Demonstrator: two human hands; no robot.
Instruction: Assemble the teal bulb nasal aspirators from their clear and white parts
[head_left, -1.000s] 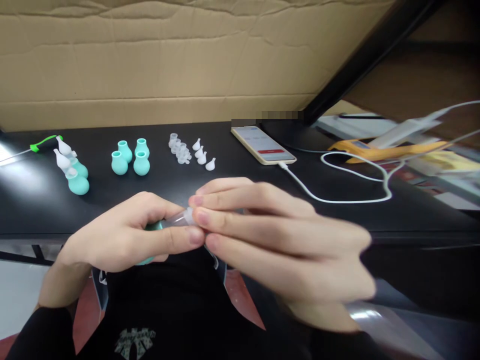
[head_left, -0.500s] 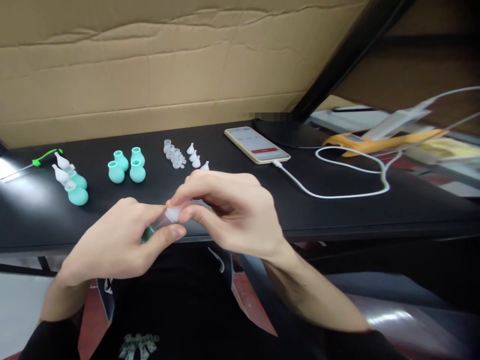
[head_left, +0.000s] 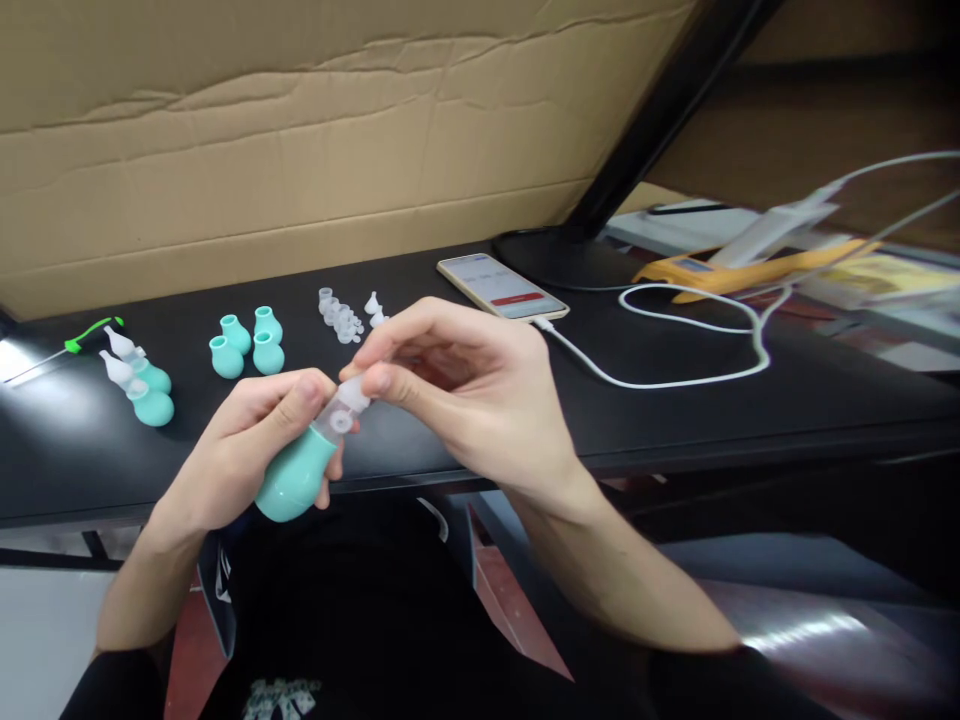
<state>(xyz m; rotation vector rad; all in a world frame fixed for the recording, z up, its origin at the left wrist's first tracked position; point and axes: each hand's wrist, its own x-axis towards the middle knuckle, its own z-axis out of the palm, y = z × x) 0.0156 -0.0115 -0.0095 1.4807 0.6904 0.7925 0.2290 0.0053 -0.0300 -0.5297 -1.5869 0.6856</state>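
Note:
My left hand (head_left: 240, 455) is closed round a teal rubber bulb (head_left: 294, 480) with a clear collar (head_left: 334, 415) on its neck, held over the front edge of the black table (head_left: 750, 420). My right hand (head_left: 472, 385) pinches a white tip (head_left: 355, 396) at the end of that collar with thumb and forefinger. Behind the hands lie three loose teal bulbs (head_left: 246, 345), several clear collars (head_left: 337, 314) and white tips (head_left: 373, 308). Two assembled bulbs with tips (head_left: 140, 384) lie at the left.
A phone (head_left: 501, 286) with a white charging cable (head_left: 675, 375) lies at the back right, next to a black lamp base (head_left: 555, 258). A green-handled tool (head_left: 82, 336) is at the far left. Cardboard (head_left: 300, 140) lines the back. Yellow and white items (head_left: 757, 265) sit far right.
Both hands rose slightly and the bulb tilted so that its teal body now shows under my left hand. My right hand drew in from a flat reach to a pinch on the tip.

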